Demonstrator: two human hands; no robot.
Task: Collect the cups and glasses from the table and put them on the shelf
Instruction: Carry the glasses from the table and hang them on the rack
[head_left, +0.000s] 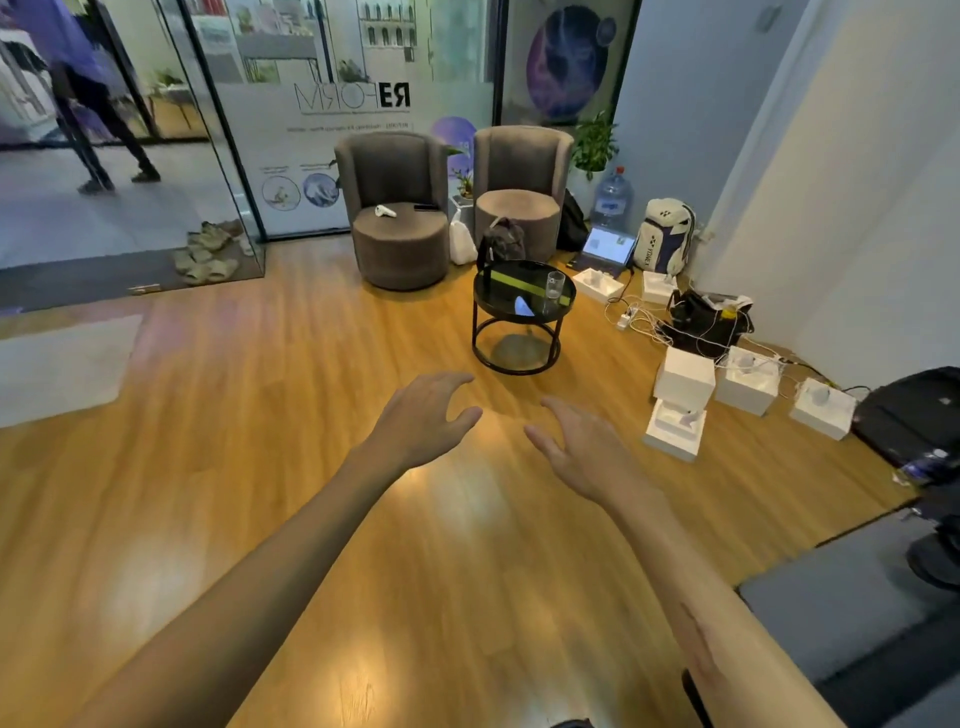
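We're standing on a glossy wood floor (260, 519) with light glare on it, and there's a grey mat (857, 613) off to the right of our fingers, nearer to us. Both arms are stretched out in front over bare floor. Left hand (423, 415) is palm down, fingers loosely curved and a bit apart, thumb sticking out toward the other hand, holding nothing. Right hand (582, 447) is the same deal: fingers relaxed and spread, nothing in it. The two hands are near each other but not touching.

Just past the fingertips and a little right sits a small round table (498, 306) with a dark glass top and a black ring frame. The glass (555, 286) we're after stands upright near its right edge, looks empty. Can't make out any other cup on there, just reflections.

Right of our fingers, along the wall, there's a mess of white boxes (683, 379), cables (644, 317) and a black bag (914, 410).

Further beyond the table are two grey chairs (397, 208), one with a white thing on the seat, plus a laptop (605, 249) on the floor, a white backpack (667, 236), a water jug (614, 200) and a plant (592, 143). Far left of the fingers, a glass door (218, 130) with sandals (208, 252) by it, and a person's legs (104, 135) outside.
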